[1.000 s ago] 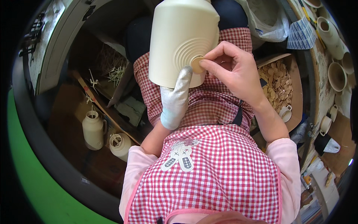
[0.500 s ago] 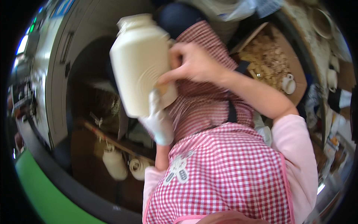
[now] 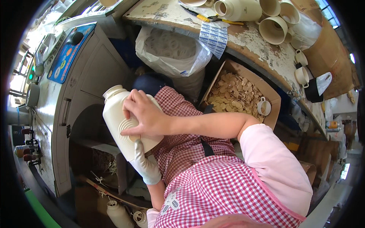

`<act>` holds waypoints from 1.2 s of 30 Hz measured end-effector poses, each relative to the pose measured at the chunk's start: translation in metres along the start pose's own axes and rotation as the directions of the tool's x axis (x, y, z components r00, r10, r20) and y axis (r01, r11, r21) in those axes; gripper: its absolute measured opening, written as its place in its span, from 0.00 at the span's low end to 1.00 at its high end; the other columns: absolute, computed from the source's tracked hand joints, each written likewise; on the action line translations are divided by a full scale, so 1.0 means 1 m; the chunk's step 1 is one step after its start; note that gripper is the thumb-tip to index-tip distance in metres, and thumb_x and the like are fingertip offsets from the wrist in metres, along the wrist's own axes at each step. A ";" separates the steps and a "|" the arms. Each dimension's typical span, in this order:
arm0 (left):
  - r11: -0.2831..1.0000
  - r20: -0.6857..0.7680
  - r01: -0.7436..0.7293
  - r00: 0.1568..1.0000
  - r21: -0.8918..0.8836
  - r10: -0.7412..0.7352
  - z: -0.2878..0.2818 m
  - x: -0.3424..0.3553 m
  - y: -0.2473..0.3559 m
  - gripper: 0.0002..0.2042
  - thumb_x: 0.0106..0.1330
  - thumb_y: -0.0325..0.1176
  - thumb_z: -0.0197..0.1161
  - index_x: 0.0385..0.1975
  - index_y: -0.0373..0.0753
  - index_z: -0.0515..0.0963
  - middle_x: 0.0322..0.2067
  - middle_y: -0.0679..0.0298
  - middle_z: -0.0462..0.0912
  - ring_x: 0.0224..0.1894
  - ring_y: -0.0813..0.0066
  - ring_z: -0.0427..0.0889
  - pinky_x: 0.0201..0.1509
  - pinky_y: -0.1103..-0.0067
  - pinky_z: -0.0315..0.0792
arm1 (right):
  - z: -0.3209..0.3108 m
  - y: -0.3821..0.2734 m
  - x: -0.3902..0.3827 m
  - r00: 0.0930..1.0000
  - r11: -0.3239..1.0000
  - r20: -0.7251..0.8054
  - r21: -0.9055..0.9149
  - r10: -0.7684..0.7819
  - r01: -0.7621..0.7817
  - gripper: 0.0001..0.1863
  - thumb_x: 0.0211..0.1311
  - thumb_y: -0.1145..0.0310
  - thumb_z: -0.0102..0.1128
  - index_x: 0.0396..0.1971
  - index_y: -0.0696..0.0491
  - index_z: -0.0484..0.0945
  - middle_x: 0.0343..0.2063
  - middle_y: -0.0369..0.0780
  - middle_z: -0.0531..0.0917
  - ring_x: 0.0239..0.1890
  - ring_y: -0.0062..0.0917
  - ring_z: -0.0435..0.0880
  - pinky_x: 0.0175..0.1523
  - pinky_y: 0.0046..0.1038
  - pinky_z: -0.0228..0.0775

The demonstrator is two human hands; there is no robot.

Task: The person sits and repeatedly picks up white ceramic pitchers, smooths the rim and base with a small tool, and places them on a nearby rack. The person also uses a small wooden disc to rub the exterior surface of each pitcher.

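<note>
A large cream plastic bottle (image 3: 131, 119), with a short wide neck and ring-shaped ridges on its side, leans over my lap with the neck toward the upper left. My left hand (image 3: 145, 163), in a white glove, grips it near the base, thumb up on the side and the other fingers hidden behind. Bare and above it, my right hand (image 3: 142, 116) lies across the bottle with curled fingers, its thumb pressed on the ridges. A small tan round patch (image 3: 134, 138) shows between the two thumbs; whether it is a loose disc I cannot tell.
A carton (image 3: 272, 97) of tan discs, with a small white cup (image 3: 264, 106) in it, stands at the right. Behind are a white sack (image 3: 146, 47) of clear rings and a worn bench (image 3: 243, 47) with cream vessels. More bottles (image 3: 118, 214) stand low at the left.
My view has swung, bringing the bench and sack into sight. The bottle now tilts more, and my right hand has come across over its side. My left hand keeps its hold near the base.
</note>
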State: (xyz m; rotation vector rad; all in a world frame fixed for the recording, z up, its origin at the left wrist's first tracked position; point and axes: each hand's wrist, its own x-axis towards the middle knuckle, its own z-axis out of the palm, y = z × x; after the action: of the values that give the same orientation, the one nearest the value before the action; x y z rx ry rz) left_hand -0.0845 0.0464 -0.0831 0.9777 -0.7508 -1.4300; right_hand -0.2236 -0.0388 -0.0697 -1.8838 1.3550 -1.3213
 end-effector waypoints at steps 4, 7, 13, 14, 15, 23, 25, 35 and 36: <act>0.994 -0.043 0.081 0.996 -0.069 -0.084 0.007 0.004 0.008 0.29 0.73 0.26 0.62 0.73 0.31 0.61 0.66 0.55 0.72 0.64 0.67 0.75 0.68 0.71 0.72 | -0.027 0.007 0.006 0.980 0.987 0.190 0.137 0.059 -0.086 0.27 0.43 0.49 0.83 0.30 0.50 0.75 0.40 0.42 0.70 0.47 0.36 0.70 0.55 0.34 0.66; 0.998 -0.012 0.039 0.999 0.058 -0.039 0.002 0.004 0.005 0.26 0.73 0.26 0.64 0.69 0.32 0.65 0.61 0.58 0.76 0.60 0.70 0.78 0.64 0.74 0.74 | -0.041 0.013 -0.002 0.923 0.936 0.275 0.149 0.270 -0.318 0.30 0.41 0.52 0.87 0.34 0.51 0.75 0.41 0.39 0.67 0.43 0.28 0.69 0.50 0.27 0.70; 0.946 0.157 -0.147 0.982 0.290 0.104 -0.019 -0.001 -0.010 0.30 0.65 0.11 0.56 0.69 0.40 0.71 0.68 0.58 0.72 0.69 0.65 0.72 0.71 0.70 0.68 | -0.026 0.026 -0.007 0.945 0.963 0.253 0.116 0.207 -0.242 0.33 0.38 0.48 0.87 0.31 0.53 0.72 0.39 0.40 0.68 0.44 0.31 0.72 0.50 0.32 0.72; 0.822 0.256 -0.327 0.939 0.467 0.228 -0.023 -0.002 -0.012 0.33 0.62 0.08 0.54 0.68 0.40 0.73 0.69 0.57 0.71 0.70 0.63 0.71 0.72 0.69 0.67 | -0.020 0.026 -0.005 0.960 0.986 0.238 0.044 0.145 -0.159 0.33 0.38 0.47 0.87 0.30 0.53 0.73 0.39 0.41 0.68 0.44 0.33 0.73 0.51 0.33 0.72; 0.744 0.259 -0.378 0.925 0.551 0.278 -0.027 -0.003 -0.015 0.25 0.68 0.14 0.56 0.65 0.35 0.74 0.67 0.57 0.72 0.67 0.65 0.73 0.71 0.69 0.68 | -0.016 0.026 -0.004 0.972 0.995 0.216 -0.053 0.094 -0.084 0.33 0.38 0.46 0.86 0.30 0.53 0.73 0.39 0.41 0.69 0.44 0.34 0.73 0.51 0.34 0.72; 0.710 0.307 -0.446 0.894 0.544 0.327 -0.037 -0.004 -0.020 0.24 0.75 0.20 0.55 0.71 0.36 0.67 0.69 0.55 0.70 0.70 0.63 0.71 0.72 0.68 0.70 | -0.130 0.070 0.081 0.989 0.958 0.037 -0.245 -0.142 0.147 0.13 0.64 0.58 0.70 0.34 0.54 0.86 0.32 0.44 0.84 0.35 0.36 0.84 0.43 0.35 0.76; 0.814 0.286 -0.370 0.922 0.447 0.262 -0.036 -0.007 -0.016 0.26 0.72 0.19 0.59 0.70 0.36 0.67 0.70 0.55 0.70 0.71 0.61 0.71 0.73 0.66 0.69 | -0.207 0.128 0.122 0.969 0.720 -0.126 -0.691 -0.211 0.067 0.16 0.70 0.52 0.63 0.40 0.50 0.87 0.36 0.37 0.89 0.37 0.24 0.88 0.42 0.32 0.77; 0.976 -0.083 0.209 0.973 -0.061 -0.214 -0.017 0.000 0.012 0.24 0.79 0.31 0.56 0.72 0.34 0.64 0.67 0.58 0.72 0.69 0.69 0.72 0.72 0.68 0.68 | -0.288 0.233 0.195 0.949 0.463 0.123 -0.850 -0.290 0.252 0.16 0.70 0.66 0.58 0.35 0.67 0.77 0.24 0.55 0.82 0.20 0.41 0.79 0.22 0.37 0.70; 0.967 -0.093 0.223 0.968 -0.121 -0.235 -0.015 0.000 0.015 0.24 0.78 0.30 0.58 0.71 0.35 0.64 0.66 0.59 0.73 0.67 0.71 0.74 0.71 0.70 0.69 | -0.270 0.204 0.181 0.966 0.743 -0.119 -0.663 -0.228 0.094 0.13 0.69 0.68 0.57 0.36 0.66 0.77 0.26 0.53 0.85 0.23 0.46 0.82 0.30 0.47 0.72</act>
State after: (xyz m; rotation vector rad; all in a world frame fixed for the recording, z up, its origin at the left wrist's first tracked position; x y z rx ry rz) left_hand -0.0645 0.0464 -0.0759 1.0728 -0.4863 -1.5872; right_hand -0.5472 -0.2427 -0.0388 -2.4190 1.9928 -1.2234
